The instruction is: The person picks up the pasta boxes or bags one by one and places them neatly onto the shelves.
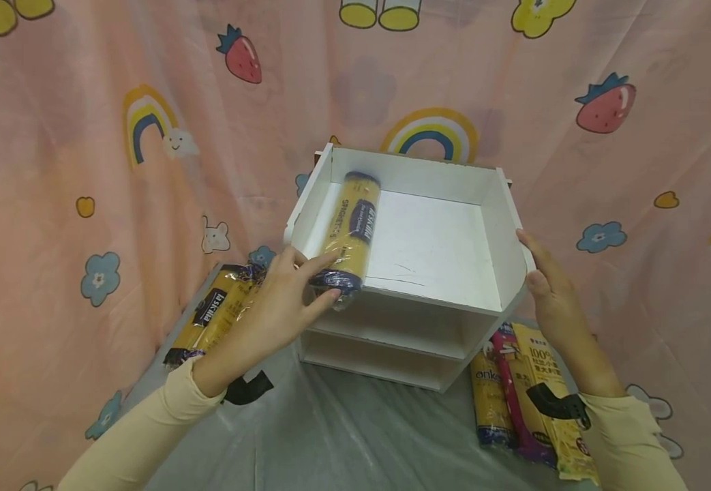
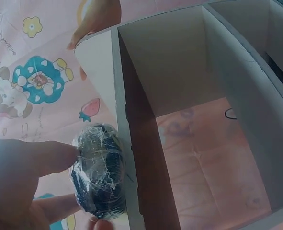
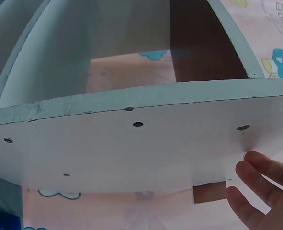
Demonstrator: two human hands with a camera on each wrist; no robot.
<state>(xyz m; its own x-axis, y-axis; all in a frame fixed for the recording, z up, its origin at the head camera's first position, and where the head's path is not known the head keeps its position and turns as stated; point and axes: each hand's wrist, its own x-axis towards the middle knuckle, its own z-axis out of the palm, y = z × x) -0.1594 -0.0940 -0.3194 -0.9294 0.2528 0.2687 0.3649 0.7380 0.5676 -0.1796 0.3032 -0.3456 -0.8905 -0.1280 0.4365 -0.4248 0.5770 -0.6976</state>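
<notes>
A spaghetti pack (image 1: 355,225) in clear wrap with dark blue ends lies along the left side of the white shelf unit's (image 1: 435,239) top tier. My left hand (image 1: 275,300) holds the near end of this pack, and the left wrist view shows thumb and fingers around its wrapped end (image 2: 99,172). On the unit's other side, my right hand (image 1: 560,317) touches the outer right panel near its front edge. Its fingers (image 3: 263,175) look fairly straight against the panel in the right wrist view, gripping nothing.
More yellow pasta packs (image 1: 214,314) lie on the grey cloth (image 1: 306,436) left of the unit. To the right are a blue-ended pack (image 1: 491,395), a pink-edged pack (image 1: 523,402) and a yellow pack (image 1: 551,382). Behind hangs a pink patterned curtain (image 1: 294,88). Two lower compartments (image 1: 386,327) face me.
</notes>
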